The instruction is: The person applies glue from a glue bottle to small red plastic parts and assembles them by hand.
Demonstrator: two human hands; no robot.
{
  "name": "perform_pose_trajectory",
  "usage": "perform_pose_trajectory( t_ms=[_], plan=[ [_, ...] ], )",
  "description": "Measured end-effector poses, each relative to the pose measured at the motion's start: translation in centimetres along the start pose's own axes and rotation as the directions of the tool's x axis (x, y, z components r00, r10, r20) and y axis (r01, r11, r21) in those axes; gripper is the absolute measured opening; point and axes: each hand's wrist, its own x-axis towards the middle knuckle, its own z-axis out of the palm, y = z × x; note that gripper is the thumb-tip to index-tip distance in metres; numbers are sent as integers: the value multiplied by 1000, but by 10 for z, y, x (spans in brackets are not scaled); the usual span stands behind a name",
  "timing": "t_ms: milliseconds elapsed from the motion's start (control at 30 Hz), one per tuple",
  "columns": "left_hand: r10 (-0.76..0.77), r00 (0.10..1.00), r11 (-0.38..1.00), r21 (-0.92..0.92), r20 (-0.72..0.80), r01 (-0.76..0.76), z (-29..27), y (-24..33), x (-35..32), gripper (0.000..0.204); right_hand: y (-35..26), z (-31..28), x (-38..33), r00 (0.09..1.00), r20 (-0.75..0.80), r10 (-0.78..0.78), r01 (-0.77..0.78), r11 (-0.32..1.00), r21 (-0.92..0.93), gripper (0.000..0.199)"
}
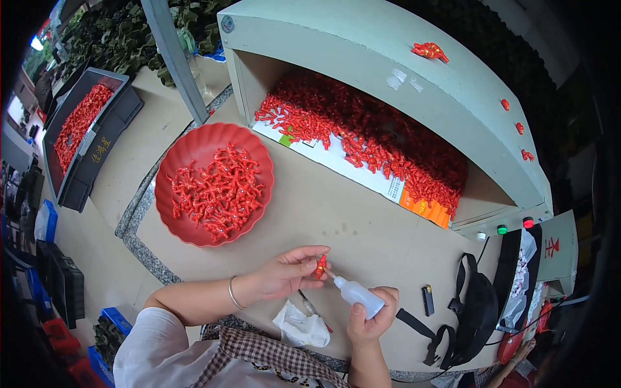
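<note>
Head view: left hand (288, 271) pinches a red piece (320, 266), right hand (372, 317) grips a white squeeze bottle (357, 294)

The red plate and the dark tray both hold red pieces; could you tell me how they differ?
The red plate is round with a scalloped rim; the dark tray is rectangular with straight walls. The plate lies near the left hand; the tray sits farther left, on another surface. The plate matches its red pieces; the tray contrasts. Both hold small red branched pieces.

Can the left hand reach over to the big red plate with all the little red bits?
Probably yes. The left hand pinches a small red piece, and only bare tabletop lies between it and the red plate. It would need to put its piece down first.
</note>
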Motion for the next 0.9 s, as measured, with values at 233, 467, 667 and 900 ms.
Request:
perform_pose_trajectory(
  t_ms=[233,467,667,900],
  plan=[
    [6,1000,1000,22,-28,-6,1,0,0,36,-2,-2,1,1000,-20,-10,10,999,-34,36],
    [-7,999,1000,23,-48,8,2,1,-1,36,-3,-1,3,999,-23,-24,22,998,-61,36],
    [-5,999,1000,22,-44,6,1,1,-1,36,0,-1,0,999,-44,-3,2,1000,-19,37],
    [-7,999,1000,30,-52,9,1,1,-2,36,-2,-1,0,1000,-15,-11,11,1000,-27,37]
  ],
)
